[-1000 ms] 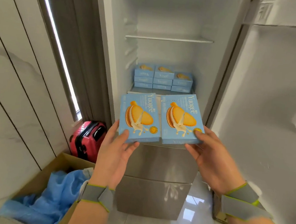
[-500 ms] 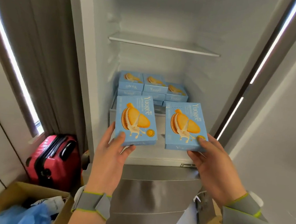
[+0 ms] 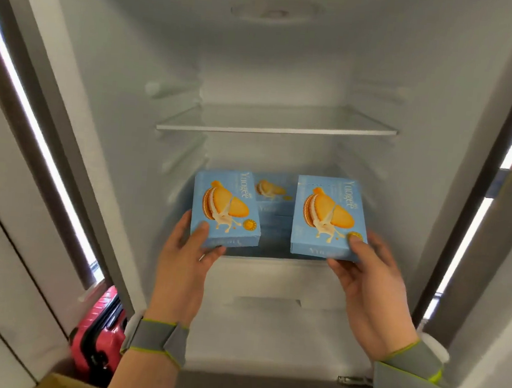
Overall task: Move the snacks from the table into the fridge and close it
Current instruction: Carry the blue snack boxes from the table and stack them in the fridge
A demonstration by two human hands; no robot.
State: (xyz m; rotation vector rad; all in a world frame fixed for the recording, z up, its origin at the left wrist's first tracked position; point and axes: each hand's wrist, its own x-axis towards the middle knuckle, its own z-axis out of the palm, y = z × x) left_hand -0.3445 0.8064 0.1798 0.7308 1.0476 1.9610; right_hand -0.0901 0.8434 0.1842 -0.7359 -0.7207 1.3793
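Open fridge (image 3: 260, 69), a stack (image 3: 272, 190) of boxes at the back. Your left hand (image 3: 185, 268) grips the left box (image 3: 226, 209), your right hand (image 3: 371, 286) the right box (image 3: 329, 219). A careless shove could topple the stack.

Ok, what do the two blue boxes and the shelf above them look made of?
The left box and right box: thin printed cardboard, smooth finish; crisp folded edges and printed artwork suggest it. The shelf: transparent, likely glass with white front trim, or clear plastic.

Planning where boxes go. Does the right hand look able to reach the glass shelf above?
Probably yes: the glass shelf looks bare, and nothing stands between it and the right hand gripping its box.
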